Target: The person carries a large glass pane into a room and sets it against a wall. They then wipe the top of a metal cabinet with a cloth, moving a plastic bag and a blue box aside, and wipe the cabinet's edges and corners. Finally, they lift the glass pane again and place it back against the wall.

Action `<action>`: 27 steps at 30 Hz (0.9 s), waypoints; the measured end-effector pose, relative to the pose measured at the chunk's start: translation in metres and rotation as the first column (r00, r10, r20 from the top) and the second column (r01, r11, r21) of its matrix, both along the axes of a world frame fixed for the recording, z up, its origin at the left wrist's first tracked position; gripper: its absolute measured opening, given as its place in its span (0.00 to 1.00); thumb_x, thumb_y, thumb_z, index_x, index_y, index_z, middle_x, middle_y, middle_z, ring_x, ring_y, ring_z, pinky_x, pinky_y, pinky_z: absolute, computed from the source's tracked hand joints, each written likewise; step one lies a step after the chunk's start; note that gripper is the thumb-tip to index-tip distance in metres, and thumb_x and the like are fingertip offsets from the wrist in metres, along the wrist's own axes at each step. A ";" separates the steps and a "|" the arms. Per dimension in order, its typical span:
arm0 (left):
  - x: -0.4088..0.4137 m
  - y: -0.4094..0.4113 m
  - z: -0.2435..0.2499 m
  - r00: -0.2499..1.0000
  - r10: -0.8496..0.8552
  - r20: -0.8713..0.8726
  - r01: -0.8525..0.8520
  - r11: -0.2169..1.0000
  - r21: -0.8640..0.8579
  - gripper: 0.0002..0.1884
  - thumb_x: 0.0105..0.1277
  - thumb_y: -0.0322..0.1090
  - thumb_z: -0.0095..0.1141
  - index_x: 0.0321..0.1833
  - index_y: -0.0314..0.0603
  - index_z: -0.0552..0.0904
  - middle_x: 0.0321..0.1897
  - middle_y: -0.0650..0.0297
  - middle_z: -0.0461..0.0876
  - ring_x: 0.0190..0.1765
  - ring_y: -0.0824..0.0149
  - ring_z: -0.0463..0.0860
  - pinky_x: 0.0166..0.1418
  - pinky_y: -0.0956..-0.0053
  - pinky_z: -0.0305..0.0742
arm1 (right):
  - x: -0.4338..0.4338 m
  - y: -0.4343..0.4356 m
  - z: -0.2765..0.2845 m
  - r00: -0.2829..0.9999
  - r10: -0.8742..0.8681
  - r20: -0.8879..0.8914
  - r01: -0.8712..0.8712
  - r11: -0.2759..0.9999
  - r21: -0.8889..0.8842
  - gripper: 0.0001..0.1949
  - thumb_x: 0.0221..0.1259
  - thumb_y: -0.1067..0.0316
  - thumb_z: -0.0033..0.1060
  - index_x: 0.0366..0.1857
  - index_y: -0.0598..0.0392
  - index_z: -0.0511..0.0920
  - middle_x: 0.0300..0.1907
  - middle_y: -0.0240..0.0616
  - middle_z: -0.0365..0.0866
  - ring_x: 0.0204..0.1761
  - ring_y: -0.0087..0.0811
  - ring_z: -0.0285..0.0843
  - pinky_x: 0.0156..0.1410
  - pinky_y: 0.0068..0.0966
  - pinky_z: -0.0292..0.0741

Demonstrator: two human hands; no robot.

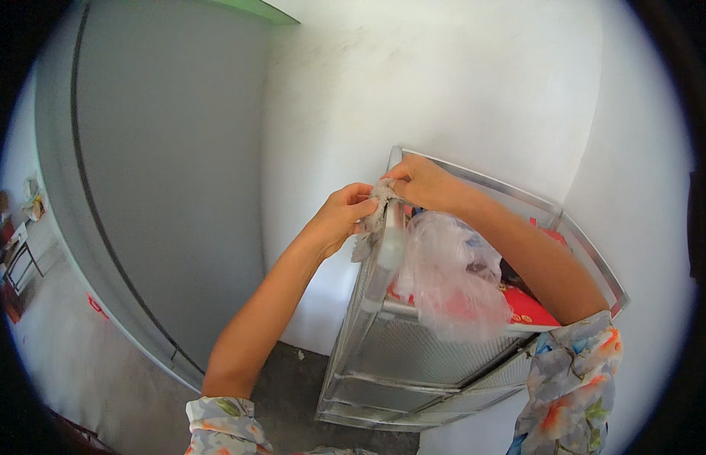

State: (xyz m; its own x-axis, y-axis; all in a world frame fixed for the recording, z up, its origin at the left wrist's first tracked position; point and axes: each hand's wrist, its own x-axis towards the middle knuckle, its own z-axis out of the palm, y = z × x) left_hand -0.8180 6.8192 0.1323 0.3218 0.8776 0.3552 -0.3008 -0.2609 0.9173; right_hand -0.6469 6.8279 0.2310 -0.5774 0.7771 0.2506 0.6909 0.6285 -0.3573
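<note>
A grey, worn cloth point(377, 213) lies over the left top rail of a metal-framed cabinet point(413, 347) with textured glass panels. My left hand point(344, 219) grips the cloth from the outer side, thumb and fingers around it. My right hand point(424, 182) pinches the cloth's upper end near the cabinet's back left corner. My right forearm reaches across the cabinet top. Below it, a crumpled clear plastic bag point(452, 273) rests on the top and hangs over the front edge. Part of the top's contents is hidden by my arm and the bag.
Red printed material point(529, 307) lies on the cabinet top. White walls point(444, 74) meet in the corner behind the cabinet. A large grey door or panel point(171, 142) stands at the left. Beyond it, a small table point(23, 261) stands on the concrete floor point(97, 364).
</note>
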 end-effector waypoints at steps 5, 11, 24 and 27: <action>-0.003 -0.005 -0.002 0.997 -0.028 0.073 0.027 1.000 0.015 0.17 0.69 0.35 0.54 0.57 0.37 0.73 0.50 0.64 0.76 0.53 0.70 0.76 0.56 0.71 0.75 | -0.002 -0.011 0.006 1.000 -0.014 0.005 0.013 0.999 0.043 0.13 0.61 0.72 0.46 0.40 0.63 0.83 0.26 0.37 0.77 0.28 0.25 0.74 0.33 0.26 0.73; 0.011 0.003 -0.008 0.983 0.158 0.088 -0.174 0.959 0.225 0.17 0.67 0.36 0.58 0.55 0.37 0.76 0.45 0.64 0.78 0.46 0.73 0.76 0.49 0.76 0.73 | 0.009 -0.010 -0.002 0.997 -0.029 -0.075 0.040 0.987 0.157 0.13 0.62 0.71 0.47 0.41 0.63 0.82 0.37 0.43 0.79 0.40 0.34 0.77 0.42 0.28 0.74; 0.025 -0.021 -0.066 0.803 0.594 -0.035 -0.430 0.620 0.657 0.22 0.51 0.15 0.60 0.50 0.37 0.72 0.48 0.54 0.71 0.44 0.60 0.76 0.44 0.73 0.73 | 0.011 -0.057 -0.080 0.924 -0.061 0.376 -0.279 0.565 0.776 0.15 0.43 0.71 0.57 0.38 0.62 0.79 0.44 0.42 0.76 0.45 0.39 0.74 0.50 0.33 0.75; 0.030 -0.027 -0.092 0.794 0.607 -0.013 -0.448 0.600 0.663 0.23 0.50 0.13 0.59 0.50 0.36 0.71 0.51 0.53 0.71 0.44 0.59 0.76 0.42 0.74 0.74 | 0.008 -0.064 -0.097 0.915 -0.033 0.403 -0.332 0.506 0.796 0.16 0.43 0.70 0.57 0.39 0.63 0.78 0.44 0.43 0.76 0.45 0.39 0.74 0.53 0.36 0.73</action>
State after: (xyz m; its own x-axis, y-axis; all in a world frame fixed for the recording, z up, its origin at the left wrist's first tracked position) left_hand -0.7878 6.7924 0.0402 0.0080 0.5371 0.8435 0.2541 -0.8169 0.5177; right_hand -0.6385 6.7636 0.1345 -0.8439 0.1963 0.4992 0.5054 0.6027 0.6175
